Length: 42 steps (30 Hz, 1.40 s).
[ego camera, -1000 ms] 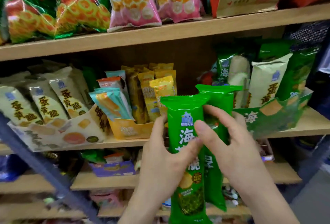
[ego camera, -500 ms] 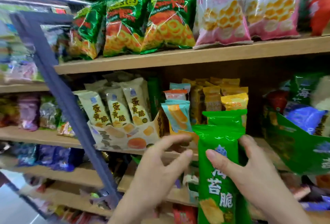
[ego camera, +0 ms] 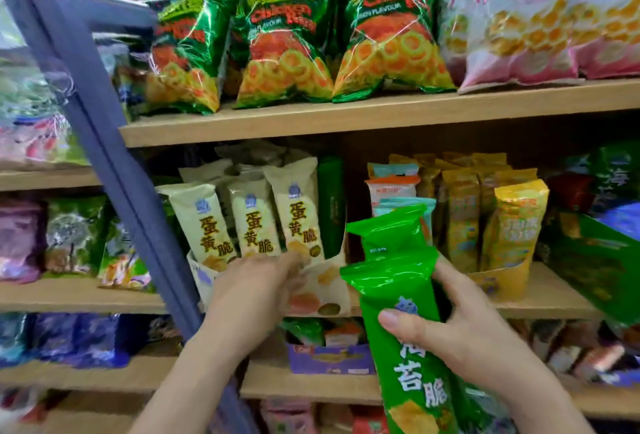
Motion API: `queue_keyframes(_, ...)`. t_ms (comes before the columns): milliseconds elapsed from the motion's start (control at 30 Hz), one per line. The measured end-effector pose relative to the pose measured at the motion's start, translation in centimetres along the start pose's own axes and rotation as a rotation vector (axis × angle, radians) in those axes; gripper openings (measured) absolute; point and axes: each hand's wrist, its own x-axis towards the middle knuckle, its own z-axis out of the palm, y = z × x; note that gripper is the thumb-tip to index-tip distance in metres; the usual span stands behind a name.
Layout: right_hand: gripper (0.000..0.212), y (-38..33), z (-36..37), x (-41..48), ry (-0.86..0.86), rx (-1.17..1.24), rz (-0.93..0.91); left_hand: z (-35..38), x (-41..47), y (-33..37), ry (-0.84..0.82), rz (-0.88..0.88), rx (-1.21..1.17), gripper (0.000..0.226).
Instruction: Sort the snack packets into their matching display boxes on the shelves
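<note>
Moved off the green packets [ego camera: 398,277] since a moment ago, the left hand [ego camera: 256,291] reaches the cream display box [ego camera: 325,286] at frame centre, its grip loosely spread, fingertips at the cream packets [ego camera: 256,222]. The right hand [ego camera: 474,333] has its grip pinching both green packets, lower right of centre, before the middle shelf [ego camera: 550,296].

The left hand [ego camera: 256,288] has blurred fingertips, so whether they touch the cream display box [ego camera: 325,295] or the cream packets [ego camera: 294,212] above it cannot be told. In the right hand [ego camera: 464,336], the green packets [ego camera: 394,281] run off the lower edge, and the rear one is mostly hidden behind the front. Right of that hand, a green display box [ego camera: 595,271] is smeared and cut by the edge.
</note>
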Motion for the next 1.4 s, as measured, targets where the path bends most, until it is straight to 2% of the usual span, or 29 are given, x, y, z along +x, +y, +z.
queue_keyframes(67, 0.053, 0.5, 0.5, 0.4, -0.022, -0.011, -0.006, -0.7, -0.7, -1.1, -0.015, 0.055, -0.057, 0.018)
queue_keyframes(167, 0.050, 1.4, 1.2, 0.9, -0.069, -0.055, -0.015, -2.5, -1.0, -2.0, -0.172, 0.062, -0.138, 0.009)
queue_keyframes(200, 0.051, 1.7, 1.3, 1.1, -0.067, -0.049, -0.013, -3.0, -0.8, -2.1, -0.164, 0.071, -0.175, 0.012)
queue_keyframes(233, 0.052, 1.8, 1.4, 1.3, -0.060, -0.042, -0.015, -3.5, -0.5, -1.9, -0.103, 0.083, -0.216, 0.016)
queue_keyframes(333, 0.051, 2.0, 1.3, 1.8, -0.040, -0.018, -0.029, -5.1, 1.5, -0.2, 0.308, 0.171, -0.275, 0.021)
queue_keyframes(400, 0.050, 1.9, 1.0, 2.0, -0.038, 0.005, -0.040, -5.5, 3.9, 1.4, 0.401, 0.237, -0.227, 0.023)
queue_keyframes(467, 0.049, 1.8, 0.7, 2.2, -0.038, 0.016, -0.055, -5.5, 6.8, 2.7, 0.339, 0.286, -0.094, 0.030)
queue_keyframes(567, 0.050, 1.8, 0.4, 2.4, -0.046, 0.052, -0.060, -5.3, 9.9, 4.3, 0.062, 0.202, 0.246, 0.039)
queue_keyframes(633, 0.050, 1.8, 0.3, 2.6, -0.051, 0.069, -0.064, -5.3, 11.2, 4.9, -0.121, 0.069, 0.412, 0.035)
queue_keyframes(733, 0.050, 2.0, 0.2, 2.6, -0.057, 0.075, -0.079, -4.8, 12.1, 4.8, -0.152, 0.002, 0.437, 0.016)
queue_keyframes(800, 0.049, 2.1, 0.1, 2.5, -0.055, 0.078, -0.087, -4.3, 12.0, 4.2, -0.033, -0.014, 0.405, 0.013)
queue_keyframes(900, 0.049, 2.2, -0.2, 2.5, -0.037, 0.084, -0.100, -3.5, 11.1, 2.8, 0.198, 0.033, 0.420, 0.026)
queue_keyframes(1067, 0.049, 2.8, -0.5, 3.1, -0.008, 0.122, -0.118, -4.3, 8.6, 0.7, 0.797, 0.332, 0.139, 0.019)
queue_keyframes(1200, 0.048, 2.8, -1.0, 3.4, -0.033, 0.177, -0.106, -5.8, 4.9, 0.5, 0.936, 0.396, 0.018, 0.014)
queue_keyframes(1400, 0.045, 2.3, -1.2, 3.9, -0.031, 0.230, -0.077, -9.4, 2.7, -0.5, 1.190, 0.314, -0.051, 0.014)
